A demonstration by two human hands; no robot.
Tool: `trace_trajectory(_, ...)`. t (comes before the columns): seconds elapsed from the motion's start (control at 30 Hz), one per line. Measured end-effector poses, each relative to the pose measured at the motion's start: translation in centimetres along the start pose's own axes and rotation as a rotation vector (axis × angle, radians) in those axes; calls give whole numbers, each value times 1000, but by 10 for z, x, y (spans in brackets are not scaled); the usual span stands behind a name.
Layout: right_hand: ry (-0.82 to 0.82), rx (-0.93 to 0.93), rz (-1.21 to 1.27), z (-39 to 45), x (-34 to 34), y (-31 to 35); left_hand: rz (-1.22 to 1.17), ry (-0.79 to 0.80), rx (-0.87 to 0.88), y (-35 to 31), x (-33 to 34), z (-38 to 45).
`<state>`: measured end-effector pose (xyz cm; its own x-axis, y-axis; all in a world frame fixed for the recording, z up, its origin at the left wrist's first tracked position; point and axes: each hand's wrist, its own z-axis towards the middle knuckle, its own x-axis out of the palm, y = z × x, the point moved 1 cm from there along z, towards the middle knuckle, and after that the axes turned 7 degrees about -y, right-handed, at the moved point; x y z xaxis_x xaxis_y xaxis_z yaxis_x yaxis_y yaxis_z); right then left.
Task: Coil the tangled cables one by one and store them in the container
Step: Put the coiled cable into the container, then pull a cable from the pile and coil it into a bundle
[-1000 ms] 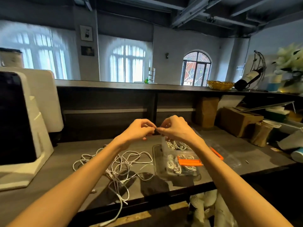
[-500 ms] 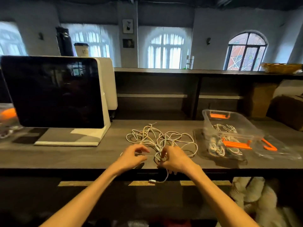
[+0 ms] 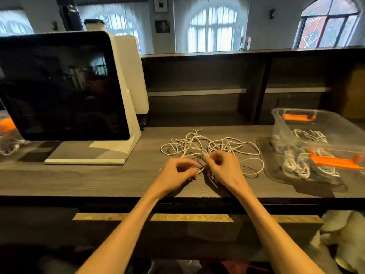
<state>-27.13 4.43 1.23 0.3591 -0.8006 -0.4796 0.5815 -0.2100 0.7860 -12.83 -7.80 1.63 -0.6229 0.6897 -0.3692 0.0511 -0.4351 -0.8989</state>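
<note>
A loose tangle of white cables [image 3: 199, 145] lies on the dark wooden counter [image 3: 98, 178]. At its near edge my left hand [image 3: 175, 174] and my right hand [image 3: 224, 170] meet, both pinching a strand of white cable between thumb and fingers. A short end with a plug hangs below my right hand. To the right stands a clear plastic container [image 3: 280, 125] with orange handles, holding several coiled white cables.
A white terminal with a large black screen [image 3: 63, 86] stands at the left. The container's clear lid [image 3: 266, 167] lies under and beside it. A raised shelf runs along the back of the counter. A second pile of cables and something orange sit at the far left edge.
The view has swung left and down. My hands have dropped from chest height to the counter and now pinch a strand at the near edge of the tangle.
</note>
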Motion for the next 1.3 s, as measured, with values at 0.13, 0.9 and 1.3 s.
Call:
trace_trajectory(0.13,-33,13,204,-6,-6,5,-136,-74,2,1,-6,-4)
trace_trajectory(0.9,92,-286,363,89,-55,102,-287,-236,-102,-123,-59,86)
trace_trajectory(1.3,69,-449,283,150,-91,185,-635,57,-19,-199,-97,104)
